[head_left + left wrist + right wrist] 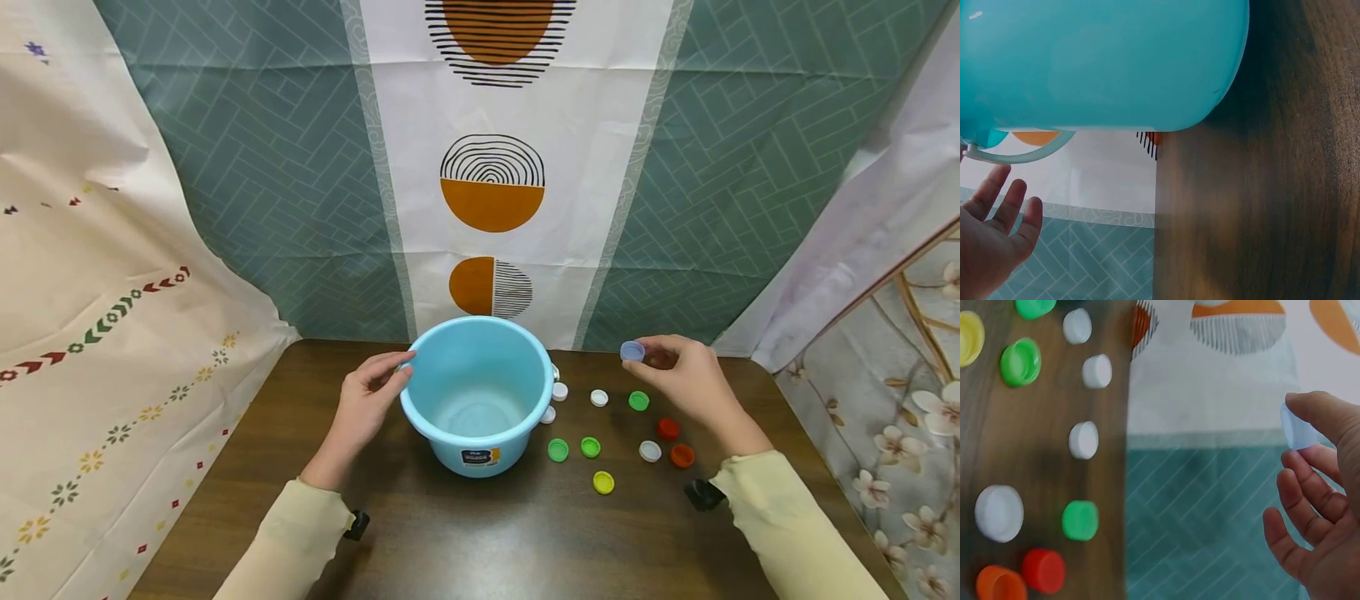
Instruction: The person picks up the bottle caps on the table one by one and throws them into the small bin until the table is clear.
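A pale lilac-blue cap (632,352) hangs in the air well apart from the desk (480,542), just short of three o'clock from the light blue tub (477,400) in the head view. The right hand (686,375) pinches it between thumb and fingers at its edge, the remaining fingers loosely spread; so small a disc probably gives no other easy hold.

The tub stands upright, its inside bare, a label (480,457) on its wall at six o'clock. At its nine o'clock, the left hand (367,396) has thumb and forefinger at the rim, presumably to steady a light vessel. Whether these two pinch the rim or merely rest there, I cannot tell; the left wrist view shows the other fingers relaxed and apart, just beside the pale handle (1016,159).

The other caps lie singly, perhaps so that each can be taken alone. Two white caps (559,392) sit close by the tub around three o'clock, with a third white one (599,398) and a green one (638,401) farther out. Toward four are a green pair (590,447) and a yellow cap (603,482); well out, past three, are a red cap (668,429), an orange-red one (682,456) and a larger white one (650,451).

Patterned cloth (285,167) hangs behind at twelve.
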`<action>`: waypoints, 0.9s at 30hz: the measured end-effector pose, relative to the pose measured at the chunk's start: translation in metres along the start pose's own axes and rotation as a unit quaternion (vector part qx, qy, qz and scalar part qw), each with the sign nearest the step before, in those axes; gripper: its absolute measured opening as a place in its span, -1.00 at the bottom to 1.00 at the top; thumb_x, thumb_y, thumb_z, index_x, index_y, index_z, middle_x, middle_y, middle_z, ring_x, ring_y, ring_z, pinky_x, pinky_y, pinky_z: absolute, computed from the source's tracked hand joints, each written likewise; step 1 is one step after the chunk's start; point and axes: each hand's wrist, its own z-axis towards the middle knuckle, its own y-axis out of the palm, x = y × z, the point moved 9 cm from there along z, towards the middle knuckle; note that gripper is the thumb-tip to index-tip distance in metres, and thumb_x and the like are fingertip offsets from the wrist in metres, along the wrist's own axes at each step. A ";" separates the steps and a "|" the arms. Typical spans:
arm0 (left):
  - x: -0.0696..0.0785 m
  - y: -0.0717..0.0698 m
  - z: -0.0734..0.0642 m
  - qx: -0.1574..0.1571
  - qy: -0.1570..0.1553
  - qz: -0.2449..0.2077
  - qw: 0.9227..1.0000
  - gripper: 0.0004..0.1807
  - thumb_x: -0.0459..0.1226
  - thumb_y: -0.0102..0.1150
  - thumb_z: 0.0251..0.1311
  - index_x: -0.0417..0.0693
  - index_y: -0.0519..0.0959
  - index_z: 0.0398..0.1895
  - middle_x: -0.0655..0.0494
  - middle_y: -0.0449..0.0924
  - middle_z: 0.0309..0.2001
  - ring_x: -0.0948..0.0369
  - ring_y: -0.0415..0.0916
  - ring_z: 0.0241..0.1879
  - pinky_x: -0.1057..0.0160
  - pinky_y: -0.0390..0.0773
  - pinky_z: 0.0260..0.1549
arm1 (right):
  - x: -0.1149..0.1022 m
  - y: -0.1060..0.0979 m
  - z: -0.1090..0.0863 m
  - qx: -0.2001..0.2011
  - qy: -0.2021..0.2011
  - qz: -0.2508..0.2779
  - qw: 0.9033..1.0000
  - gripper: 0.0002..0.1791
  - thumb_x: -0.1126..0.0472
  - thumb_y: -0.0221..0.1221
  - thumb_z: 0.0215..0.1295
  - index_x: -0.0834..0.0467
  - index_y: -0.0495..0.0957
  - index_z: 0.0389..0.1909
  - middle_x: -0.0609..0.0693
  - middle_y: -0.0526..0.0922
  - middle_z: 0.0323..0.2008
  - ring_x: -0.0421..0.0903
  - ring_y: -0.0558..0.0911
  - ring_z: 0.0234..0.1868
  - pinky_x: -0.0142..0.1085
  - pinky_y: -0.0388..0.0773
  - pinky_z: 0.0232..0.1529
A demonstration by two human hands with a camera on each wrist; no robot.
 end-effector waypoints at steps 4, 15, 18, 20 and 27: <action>-0.001 -0.002 -0.001 -0.003 0.002 0.000 1.000 -0.68 -0.35 0.22 0.30 -0.32 0.61 0.07 -0.22 0.55 0.07 0.15 0.48 -0.17 0.38 0.53 -0.30 | -0.023 0.003 0.004 0.002 -0.010 0.002 1.000 -0.53 -0.17 0.39 0.11 0.03 0.68 -0.05 -0.10 0.67 -0.22 -0.13 0.59 -0.26 -0.35 0.54 -0.28; 0.000 -0.001 0.002 -0.018 0.000 -0.006 1.000 -0.68 -0.36 0.22 0.30 -0.33 0.61 0.07 -0.21 0.53 0.09 0.11 0.52 -0.11 0.36 0.57 -0.26 | -0.079 0.022 0.011 -0.017 -0.069 0.009 0.997 -0.53 -0.12 0.41 0.10 0.06 0.68 -0.04 -0.11 0.66 -0.22 -0.09 0.56 -0.26 -0.24 0.55 -0.35; 0.001 -0.001 0.002 -0.022 0.001 0.001 1.000 -0.68 -0.35 0.23 0.29 -0.31 0.61 0.08 -0.19 0.54 0.10 0.14 0.53 -0.08 0.35 0.58 -0.24 | -0.086 0.031 0.012 -0.028 -0.073 0.015 0.997 -0.52 -0.12 0.41 0.10 0.05 0.68 -0.02 -0.14 0.66 -0.19 -0.10 0.55 -0.22 -0.20 0.55 -0.31; 0.001 0.000 0.002 -0.024 -0.002 0.004 1.000 -0.68 -0.35 0.23 0.30 -0.29 0.61 0.09 -0.17 0.54 0.10 0.15 0.52 -0.08 0.35 0.58 -0.23 | -0.090 0.036 0.012 -0.032 -0.074 0.022 0.997 -0.53 -0.11 0.41 0.10 0.05 0.68 -0.02 -0.13 0.66 -0.17 -0.10 0.55 -0.20 -0.17 0.55 -0.27; -0.011 -0.002 0.002 -0.022 -0.001 0.010 1.000 -0.67 -0.27 0.25 0.30 -0.18 0.64 0.10 -0.07 0.55 0.10 0.13 0.52 -0.06 0.34 0.58 -0.22 | -0.105 0.059 0.013 -0.056 -0.082 0.048 0.994 -0.61 0.01 0.43 0.11 0.04 0.68 -0.05 -0.14 0.64 -0.18 -0.08 0.55 -0.20 -0.19 0.58 -0.30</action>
